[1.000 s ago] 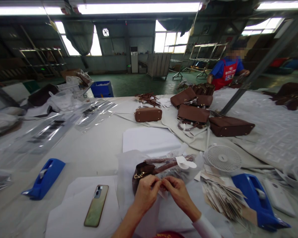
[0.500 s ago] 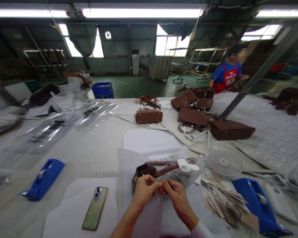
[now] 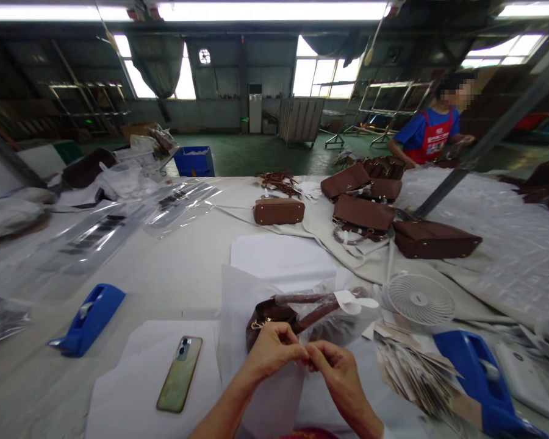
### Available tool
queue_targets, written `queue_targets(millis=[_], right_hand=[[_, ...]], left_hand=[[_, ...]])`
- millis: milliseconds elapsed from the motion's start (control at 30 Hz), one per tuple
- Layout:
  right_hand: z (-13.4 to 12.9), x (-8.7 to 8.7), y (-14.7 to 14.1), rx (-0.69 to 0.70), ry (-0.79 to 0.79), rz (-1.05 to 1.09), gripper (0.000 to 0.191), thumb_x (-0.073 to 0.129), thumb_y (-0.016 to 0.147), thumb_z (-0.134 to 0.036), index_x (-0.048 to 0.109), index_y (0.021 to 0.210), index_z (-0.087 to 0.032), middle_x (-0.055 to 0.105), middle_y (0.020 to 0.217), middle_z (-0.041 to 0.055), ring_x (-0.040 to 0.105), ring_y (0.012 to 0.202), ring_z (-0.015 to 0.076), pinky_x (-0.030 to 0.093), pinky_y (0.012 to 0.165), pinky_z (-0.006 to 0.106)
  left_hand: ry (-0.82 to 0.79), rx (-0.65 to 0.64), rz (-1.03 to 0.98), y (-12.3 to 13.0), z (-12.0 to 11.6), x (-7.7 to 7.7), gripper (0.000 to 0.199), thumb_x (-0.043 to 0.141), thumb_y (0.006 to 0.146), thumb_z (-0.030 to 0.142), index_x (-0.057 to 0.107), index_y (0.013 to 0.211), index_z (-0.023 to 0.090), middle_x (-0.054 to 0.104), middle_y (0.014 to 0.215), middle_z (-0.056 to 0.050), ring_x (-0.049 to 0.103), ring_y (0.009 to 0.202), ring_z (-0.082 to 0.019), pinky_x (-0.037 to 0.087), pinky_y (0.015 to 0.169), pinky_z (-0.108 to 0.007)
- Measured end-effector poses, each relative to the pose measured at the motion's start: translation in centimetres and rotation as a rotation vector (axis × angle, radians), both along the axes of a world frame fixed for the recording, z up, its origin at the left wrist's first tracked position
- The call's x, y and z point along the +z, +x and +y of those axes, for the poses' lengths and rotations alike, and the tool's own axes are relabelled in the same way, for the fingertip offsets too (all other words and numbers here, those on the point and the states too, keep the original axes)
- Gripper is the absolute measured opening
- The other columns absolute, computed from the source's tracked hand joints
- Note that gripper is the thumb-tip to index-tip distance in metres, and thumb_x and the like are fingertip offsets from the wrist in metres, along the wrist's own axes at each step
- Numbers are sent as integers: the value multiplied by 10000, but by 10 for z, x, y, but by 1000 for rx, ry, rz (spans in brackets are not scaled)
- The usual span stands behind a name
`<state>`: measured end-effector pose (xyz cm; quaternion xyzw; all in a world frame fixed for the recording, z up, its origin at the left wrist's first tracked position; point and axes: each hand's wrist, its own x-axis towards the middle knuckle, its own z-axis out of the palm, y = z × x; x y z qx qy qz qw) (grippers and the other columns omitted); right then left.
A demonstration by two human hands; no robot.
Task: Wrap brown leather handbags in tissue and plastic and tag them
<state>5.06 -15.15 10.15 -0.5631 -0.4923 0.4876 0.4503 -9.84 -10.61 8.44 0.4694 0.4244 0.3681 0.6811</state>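
Note:
A brown handbag (image 3: 261, 317) lies on its side on a sheet of thin white paper (image 3: 238, 286), its wrapped handles stretching to the right with a white tag (image 3: 350, 301) on them. In front of it, my left hand (image 3: 274, 350) and my right hand (image 3: 333, 364) meet fingertip to fingertip. Both are closed in a pinch. Whatever sits between the fingertips is too small to make out. My wrists cover part of the paper, and my left hand hides the bag's lower edge.
Left are a phone (image 3: 179, 373) and a blue tape dispenser (image 3: 89, 320). Right are a stack of tags (image 3: 416, 372), a white fan (image 3: 418, 299) and another blue dispenser (image 3: 478, 372). More brown handbags (image 3: 363, 216) lie behind. A co-worker (image 3: 432, 134) in a red apron stands at back right.
Both hands have shifted slightly right and stay pinched together. My view has turned a little, so the whole scene sits slightly differently. The bag lies as before.

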Motion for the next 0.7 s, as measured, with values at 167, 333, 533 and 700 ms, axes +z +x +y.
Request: queue_targets(millis=[167,333,533,700], right_hand=[[6,-8,-6,-117,42,10,470,667,729,-625,708,685,-159,630,597,36,529,566,156,444,533,260],[13,-12,1,-265,-14,27,473,709,677,-630,729,773,-168,690,653,59,589,591,190,514,582,302],[9,-28,17,-246,-25,-3,490,744,644,-609,742,883,-182,752,820,92,685,745,254,584,680,355],[-5,-59,27,-133,47,-262,457,670,733,-565,731,992,-194,757,935,97,702,785,244,584,701,326]], left_hand=[[132,116,197,4,3,0,227,754,606,269,562,553,162,559,531,40,482,523,-92,349,488,-212],[328,299,380,5,-24,-14,303,744,670,295,622,923,185,632,834,-12,574,717,-156,490,648,-278],[665,238,864,-23,-73,-57,734,665,650,105,464,1340,256,535,1321,-117,529,1183,-317,459,991,-503],[601,127,753,-61,-63,-57,419,389,776,32,645,1045,225,700,974,-56,651,922,-201,528,839,-338]])
